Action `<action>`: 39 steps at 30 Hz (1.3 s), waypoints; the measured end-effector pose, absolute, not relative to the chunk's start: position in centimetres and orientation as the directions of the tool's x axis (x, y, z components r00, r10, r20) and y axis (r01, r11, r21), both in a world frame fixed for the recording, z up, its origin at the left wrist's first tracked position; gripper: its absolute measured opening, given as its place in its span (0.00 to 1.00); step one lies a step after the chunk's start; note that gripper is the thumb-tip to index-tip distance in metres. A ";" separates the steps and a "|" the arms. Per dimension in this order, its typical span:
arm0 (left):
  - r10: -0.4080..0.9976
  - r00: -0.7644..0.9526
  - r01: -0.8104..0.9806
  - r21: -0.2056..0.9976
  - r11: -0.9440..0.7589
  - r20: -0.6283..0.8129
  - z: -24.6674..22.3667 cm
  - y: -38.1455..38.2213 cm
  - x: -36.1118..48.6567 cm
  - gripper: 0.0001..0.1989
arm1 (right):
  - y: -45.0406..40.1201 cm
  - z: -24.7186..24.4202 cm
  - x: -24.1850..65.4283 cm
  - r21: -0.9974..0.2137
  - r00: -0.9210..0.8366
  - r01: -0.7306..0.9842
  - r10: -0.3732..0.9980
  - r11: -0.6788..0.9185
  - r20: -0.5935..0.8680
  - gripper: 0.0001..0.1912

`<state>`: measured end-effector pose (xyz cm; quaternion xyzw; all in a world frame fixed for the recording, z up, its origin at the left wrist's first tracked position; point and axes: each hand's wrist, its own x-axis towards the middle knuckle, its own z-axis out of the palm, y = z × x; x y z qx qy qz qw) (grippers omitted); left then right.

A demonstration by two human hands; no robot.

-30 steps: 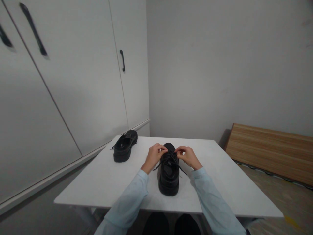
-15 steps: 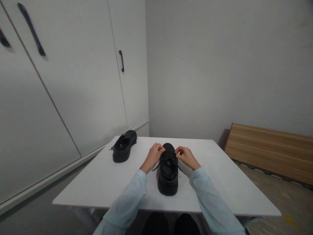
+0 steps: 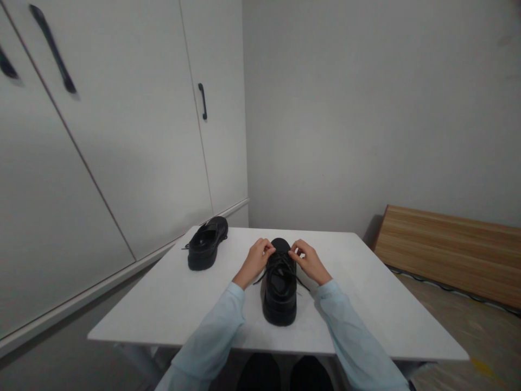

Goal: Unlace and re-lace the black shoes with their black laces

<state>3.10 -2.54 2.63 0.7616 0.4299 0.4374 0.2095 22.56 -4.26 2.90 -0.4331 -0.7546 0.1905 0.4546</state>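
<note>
A black lace-up shoe (image 3: 279, 304) stands upright on the white table in front of me, its toe pointing away. My left hand (image 3: 259, 256) is at the left side of the lacing, thumb and index finger pinched on the shoelace. From the right, my right hand (image 3: 306, 258) pinches the lace near the toe end of the lacing. Loose lace ends hang down both sides of the shoe. The bit of lace between the fingertips is small and hard to make out. A second black shoe (image 3: 201, 259) sits at the far left of the table.
The white table (image 3: 171, 309) has its near edge just before my knees. White cabinets (image 3: 122, 152) with dark handles line the left side. A grey wall rises behind, and a wood-grain panel (image 3: 448, 252) leans low at the right.
My right hand has shifted slightly left, nearer the middle of the lacing. My left hand and both shoes look almost unmoved.
</note>
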 end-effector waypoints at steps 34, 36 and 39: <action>0.951 0.159 0.254 0.920 -0.299 0.266 1.4 -1.8 2.7 0.08 | -3.7 1.6 22.5 -0.694 -0.077 0.545 0.852 0.471 0.518 0.02; 0.917 0.128 0.266 0.877 -0.399 0.378 2.1 -2.1 2.8 0.08 | -4.1 2.2 22.4 -0.709 -0.086 0.486 0.835 0.511 0.543 0.04; 0.859 0.134 0.310 0.803 -0.510 0.494 3.1 -2.8 2.8 0.10 | -4.6 3.0 22.1 -0.702 -0.119 0.446 0.814 0.556 0.569 0.04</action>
